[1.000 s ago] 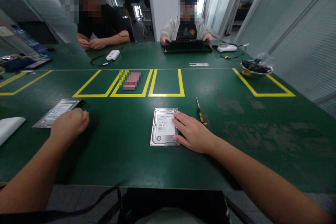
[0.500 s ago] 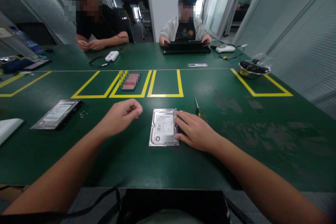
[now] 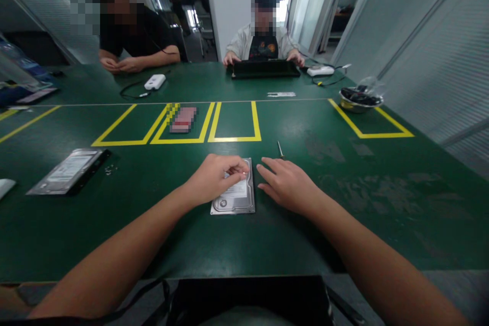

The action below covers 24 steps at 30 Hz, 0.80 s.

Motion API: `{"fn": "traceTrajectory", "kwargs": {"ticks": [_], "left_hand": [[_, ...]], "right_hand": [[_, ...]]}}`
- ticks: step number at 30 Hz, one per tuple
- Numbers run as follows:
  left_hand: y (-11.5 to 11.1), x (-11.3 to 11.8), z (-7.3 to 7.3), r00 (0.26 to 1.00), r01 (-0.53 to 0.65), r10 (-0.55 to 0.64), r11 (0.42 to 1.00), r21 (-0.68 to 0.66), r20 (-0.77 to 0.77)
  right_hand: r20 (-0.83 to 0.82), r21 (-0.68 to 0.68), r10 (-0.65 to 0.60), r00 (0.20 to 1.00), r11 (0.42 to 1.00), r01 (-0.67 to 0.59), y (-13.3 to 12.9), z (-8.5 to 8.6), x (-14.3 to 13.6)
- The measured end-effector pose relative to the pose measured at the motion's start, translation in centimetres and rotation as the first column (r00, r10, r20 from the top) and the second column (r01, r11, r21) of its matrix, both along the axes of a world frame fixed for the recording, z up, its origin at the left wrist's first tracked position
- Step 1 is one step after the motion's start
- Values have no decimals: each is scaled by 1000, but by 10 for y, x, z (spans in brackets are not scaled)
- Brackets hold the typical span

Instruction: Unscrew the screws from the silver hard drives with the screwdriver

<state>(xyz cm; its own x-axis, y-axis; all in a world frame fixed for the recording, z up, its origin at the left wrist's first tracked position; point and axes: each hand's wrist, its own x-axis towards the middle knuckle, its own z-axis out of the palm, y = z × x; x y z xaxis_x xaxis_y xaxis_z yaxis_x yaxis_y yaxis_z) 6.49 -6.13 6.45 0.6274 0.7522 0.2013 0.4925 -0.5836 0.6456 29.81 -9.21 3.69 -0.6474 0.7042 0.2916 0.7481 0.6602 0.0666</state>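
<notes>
A silver hard drive [image 3: 239, 202] with a white label lies flat on the green table in front of me. Above its label is my left hand [image 3: 214, 178], fingers curled in and thumb close to the fingertips; whatever they pinch, if anything, is too small to make out. This hand hides the upper left part of the drive. My right hand [image 3: 288, 183] is open, palm down just right of the drive, fingers apart and pointing at its edge. Behind that hand a screwdriver [image 3: 280, 150] shows only its shaft; the handle is mostly hidden.
Another hard drive [image 3: 66, 170] lies at the left, with several tiny pieces [image 3: 110, 169] beside it. Yellow tape outlines cross the table; a blurred pink item [image 3: 183, 119] lies inside one. A metal bowl [image 3: 361, 102] holds dark things. Two people sit opposite, one holding a black tablet-like object [image 3: 265, 69].
My left hand has moved right, from beside the hard drive to above it. My right hand has come away from the drive's right edge and now covers the screwdriver's handle. The view has turned slightly right.
</notes>
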Motion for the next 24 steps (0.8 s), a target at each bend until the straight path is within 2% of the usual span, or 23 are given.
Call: {"fn": "traceTrajectory", "kwargs": {"ticks": [6,15,24], "left_hand": [[4,4,-6,1000,30,-30,999,44,3],[3,-4,-13,994,-21,15,998,51,112],[-5,-7,-27,944,15,38,987,-160,327]], "right_hand": [[1,0,-16,1000,1000,16,1,0,2],[-23,-13,2,1000,1000,-2,-1,2,-1],[-222,12,59,973,998,-58,-5,3,-4]]}}
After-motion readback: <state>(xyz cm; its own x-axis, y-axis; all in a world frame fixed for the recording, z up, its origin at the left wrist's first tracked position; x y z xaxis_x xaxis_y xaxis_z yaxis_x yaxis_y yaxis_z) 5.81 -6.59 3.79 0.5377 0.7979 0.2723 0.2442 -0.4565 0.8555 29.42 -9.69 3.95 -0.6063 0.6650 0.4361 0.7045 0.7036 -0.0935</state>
